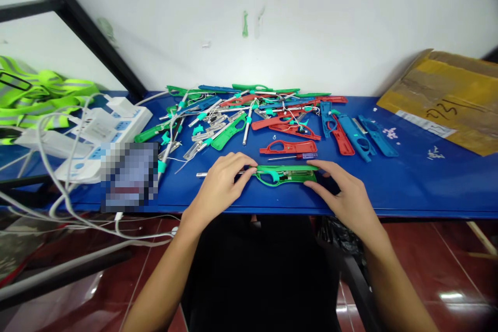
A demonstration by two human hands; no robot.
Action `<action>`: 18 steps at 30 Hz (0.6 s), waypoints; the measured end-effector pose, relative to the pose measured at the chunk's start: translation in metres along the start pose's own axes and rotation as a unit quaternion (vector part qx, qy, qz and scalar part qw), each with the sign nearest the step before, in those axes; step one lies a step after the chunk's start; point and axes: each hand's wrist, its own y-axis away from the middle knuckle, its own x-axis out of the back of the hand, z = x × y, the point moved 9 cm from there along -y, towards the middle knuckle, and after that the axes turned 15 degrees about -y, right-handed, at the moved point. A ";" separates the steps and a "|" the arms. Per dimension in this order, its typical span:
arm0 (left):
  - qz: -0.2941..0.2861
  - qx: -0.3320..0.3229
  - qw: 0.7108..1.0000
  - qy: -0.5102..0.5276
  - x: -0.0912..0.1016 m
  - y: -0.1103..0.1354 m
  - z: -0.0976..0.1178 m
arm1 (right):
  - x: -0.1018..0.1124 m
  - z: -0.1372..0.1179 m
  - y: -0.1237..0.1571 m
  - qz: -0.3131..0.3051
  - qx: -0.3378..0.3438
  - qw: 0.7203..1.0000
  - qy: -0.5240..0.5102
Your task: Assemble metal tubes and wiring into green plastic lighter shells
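Note:
A green utility lighter (288, 175) lies lengthwise near the front of the blue table, its casing opened so that a clear fuel tank and a teal trigger show inside. My left hand (225, 176) pinches its left end between thumb and fingers, and the metal tube sticks out past that hand. At the other end, my right hand (342, 187) has its thumb and fingertips on the casing's edges. A screwdriver (293, 156) with a purple handle lies just behind the lighter. Behind that is a red casing half (288, 147).
A pile of lighter parts (249, 114) spreads along the wall. Blue casing halves (377, 136) lie on the right, before a cardboard box (447, 98). A power strip (128, 119), cables and a blurred phone (130, 176) stand left, beside a yellow reflective vest (42, 88).

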 end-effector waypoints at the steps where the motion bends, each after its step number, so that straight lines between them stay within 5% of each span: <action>1: 0.000 -0.001 1.000 -0.001 0.000 0.000 0.000 | 0.000 0.000 0.000 0.000 0.000 1.000 0.000; 18: -0.016 0.005 1.000 -0.016 -0.001 0.000 0.001 | 0.000 -0.004 -0.001 -0.003 0.005 1.000 -0.014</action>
